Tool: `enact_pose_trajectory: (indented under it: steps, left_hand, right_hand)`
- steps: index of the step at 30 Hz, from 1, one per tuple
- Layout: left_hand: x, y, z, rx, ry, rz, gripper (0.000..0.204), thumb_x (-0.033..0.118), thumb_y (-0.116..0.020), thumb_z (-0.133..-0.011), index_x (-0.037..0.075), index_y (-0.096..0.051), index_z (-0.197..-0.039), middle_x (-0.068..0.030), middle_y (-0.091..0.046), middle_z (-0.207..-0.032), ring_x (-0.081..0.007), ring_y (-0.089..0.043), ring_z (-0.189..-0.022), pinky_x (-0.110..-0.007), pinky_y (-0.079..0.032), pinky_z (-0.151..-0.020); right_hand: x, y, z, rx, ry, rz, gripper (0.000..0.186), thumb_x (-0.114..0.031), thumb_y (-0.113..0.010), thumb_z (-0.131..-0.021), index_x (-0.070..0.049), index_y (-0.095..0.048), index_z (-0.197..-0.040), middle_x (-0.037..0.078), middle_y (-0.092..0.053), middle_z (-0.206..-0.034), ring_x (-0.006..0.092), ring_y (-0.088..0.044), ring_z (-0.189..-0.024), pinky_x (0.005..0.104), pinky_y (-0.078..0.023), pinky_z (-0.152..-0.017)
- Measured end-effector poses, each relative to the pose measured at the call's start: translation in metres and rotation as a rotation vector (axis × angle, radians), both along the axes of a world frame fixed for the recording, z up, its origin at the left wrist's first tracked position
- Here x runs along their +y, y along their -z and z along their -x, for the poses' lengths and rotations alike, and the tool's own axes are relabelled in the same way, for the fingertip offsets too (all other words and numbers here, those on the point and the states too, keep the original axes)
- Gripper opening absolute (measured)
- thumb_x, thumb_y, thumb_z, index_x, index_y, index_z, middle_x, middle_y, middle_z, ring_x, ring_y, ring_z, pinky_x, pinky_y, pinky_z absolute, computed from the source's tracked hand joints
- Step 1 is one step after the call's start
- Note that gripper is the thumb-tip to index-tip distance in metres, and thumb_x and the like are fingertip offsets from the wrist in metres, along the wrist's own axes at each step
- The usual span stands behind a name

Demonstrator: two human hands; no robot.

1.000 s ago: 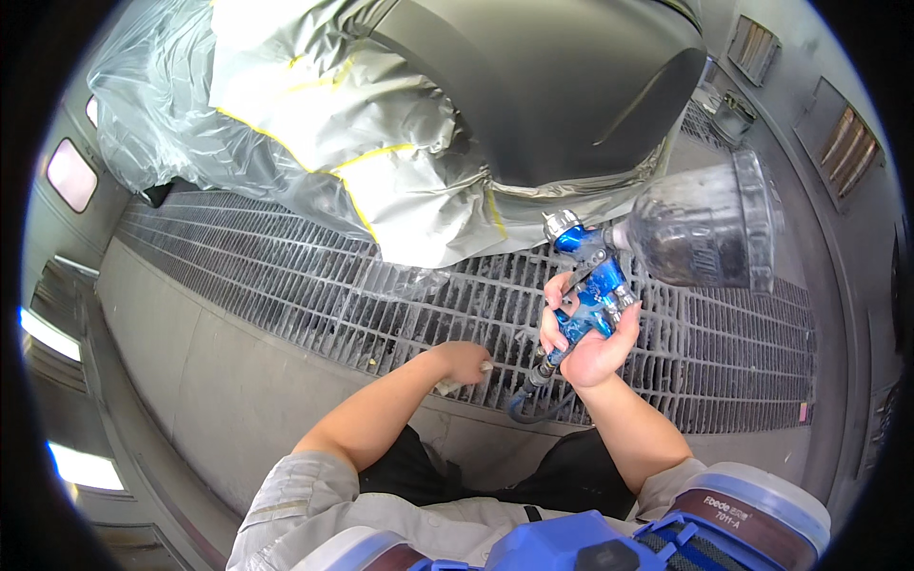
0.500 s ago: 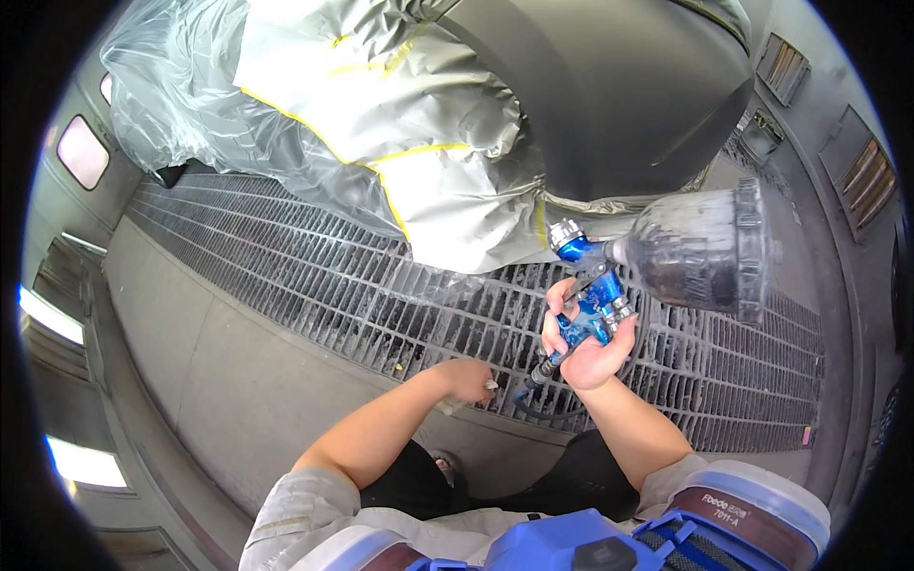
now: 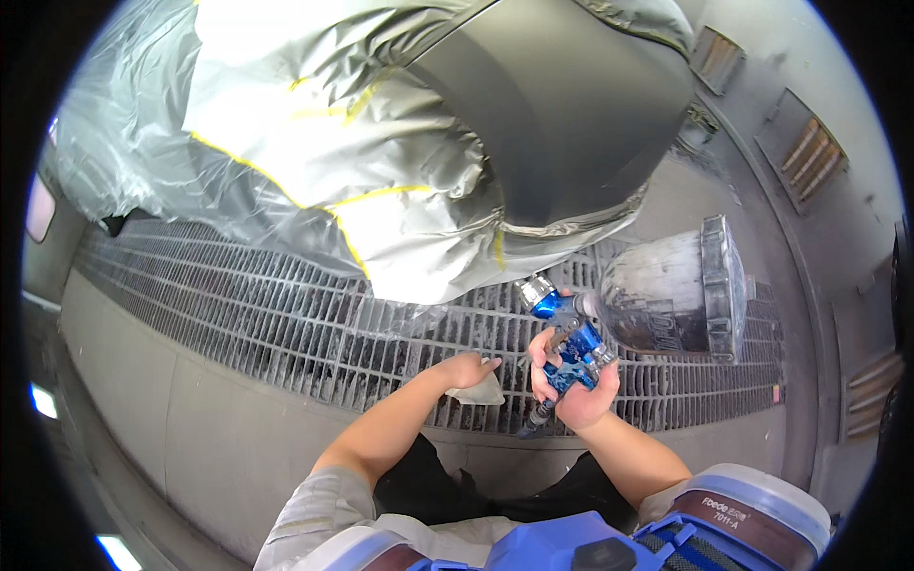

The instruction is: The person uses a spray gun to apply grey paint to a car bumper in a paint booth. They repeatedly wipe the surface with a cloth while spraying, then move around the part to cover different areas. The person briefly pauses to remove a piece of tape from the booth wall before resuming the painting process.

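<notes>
My right hand (image 3: 583, 388) is wrapped round the blue handle of a spray gun (image 3: 571, 357). The gun's silver nozzle points up and left, toward the masked car. A large translucent paint cup (image 3: 655, 290), smeared dark inside and with a ribbed lid, juts out to the right from the gun. To the left, my left hand (image 3: 465, 369) is closed on a pale cloth (image 3: 479, 390) that hangs below the fingers. The two hands are apart, both above the floor grating. Beyond them stands a grey car panel (image 3: 581, 114), framed by masking film (image 3: 419, 238).
Plastic sheeting (image 3: 114, 143) with yellow tape edges covers the rest of the car. A metal floor grating (image 3: 305, 333) runs across under my hands, with a concrete strip (image 3: 228, 419) on its near side. Vent panels (image 3: 804, 157) line the right wall.
The view has shifted, and the car now appears farther left. The spray gun has tilted slightly and sits lower. More of the cloth shows beneath my left hand.
</notes>
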State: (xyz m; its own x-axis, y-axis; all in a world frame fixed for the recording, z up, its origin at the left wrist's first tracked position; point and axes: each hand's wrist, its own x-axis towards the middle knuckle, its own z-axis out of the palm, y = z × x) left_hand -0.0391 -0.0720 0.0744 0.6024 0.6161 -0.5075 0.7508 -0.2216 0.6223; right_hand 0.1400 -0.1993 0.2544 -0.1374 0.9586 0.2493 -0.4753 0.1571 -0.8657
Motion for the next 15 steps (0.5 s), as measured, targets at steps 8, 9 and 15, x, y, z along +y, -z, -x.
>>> enact_pose_trajectory:
  steps: [8,9,15]
  left_hand:
    - [-0.021,-0.04,0.003,-0.59,-0.506,0.69,0.082,0.064,-0.054,-0.105,-0.007,-0.055,-0.146,-0.0206,-0.07,-0.132,-0.0317,-0.069,-0.121,-0.046,-0.053,-0.108]
    - [-0.022,-0.046,0.008,-0.669,-0.616,0.933,0.076,0.062,-0.055,-0.105,-0.004,-0.058,-0.144,-0.0181,-0.071,-0.132,-0.0307,-0.07,-0.12,-0.046,-0.054,-0.108]
    - [-0.028,-0.072,0.025,-0.98,-0.655,1.181,0.051,0.038,-0.054,-0.108,0.002,-0.06,-0.143,-0.017,-0.069,-0.138,-0.0335,-0.067,-0.126,-0.051,-0.05,-0.113]
  right_hand:
    - [-0.047,-0.035,-0.013,-0.011,0.189,0.155,0.101,-0.092,-0.032,-0.089,0.002,-0.052,-0.122,0.012,-0.06,-0.097,0.0122,-0.048,-0.048,0.0291,-0.046,-0.045]
    - [-0.049,-0.041,-0.013,0.028,0.184,0.151,0.099,-0.09,-0.031,-0.09,0.002,-0.053,-0.119,0.012,-0.06,-0.097,0.0124,-0.048,-0.048,0.0293,-0.046,-0.045]
    - [-0.041,-0.08,-0.015,0.149,0.233,0.216,0.098,-0.088,-0.021,-0.093,0.001,-0.058,-0.109,0.009,-0.062,-0.096,0.0133,-0.045,-0.047,0.0305,-0.042,-0.046]
